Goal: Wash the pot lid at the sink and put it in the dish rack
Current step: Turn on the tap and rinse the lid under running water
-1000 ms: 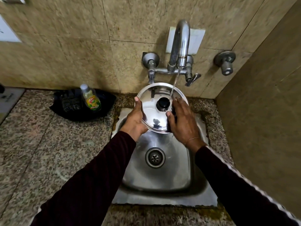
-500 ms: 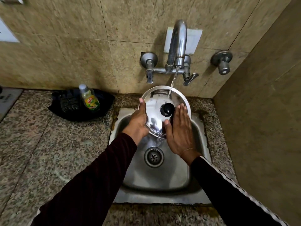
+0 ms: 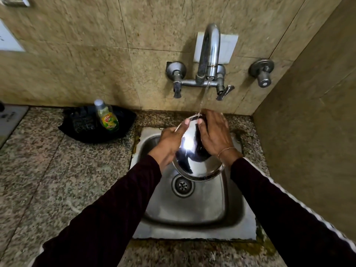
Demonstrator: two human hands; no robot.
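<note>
Steel pot lid (image 3: 196,162) sits centre frame above the sink (image 3: 192,209), tilted under the tap's (image 3: 209,54) stream; I see my left hand (image 3: 169,143) pinching its rim, my right hand (image 3: 213,135) resting on it, fingers straight.

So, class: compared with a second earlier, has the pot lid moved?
Yes. The pot lid has tipped over, its knob now hidden, and its lower rim has dropped towards the drain, still held under the tap.
</note>
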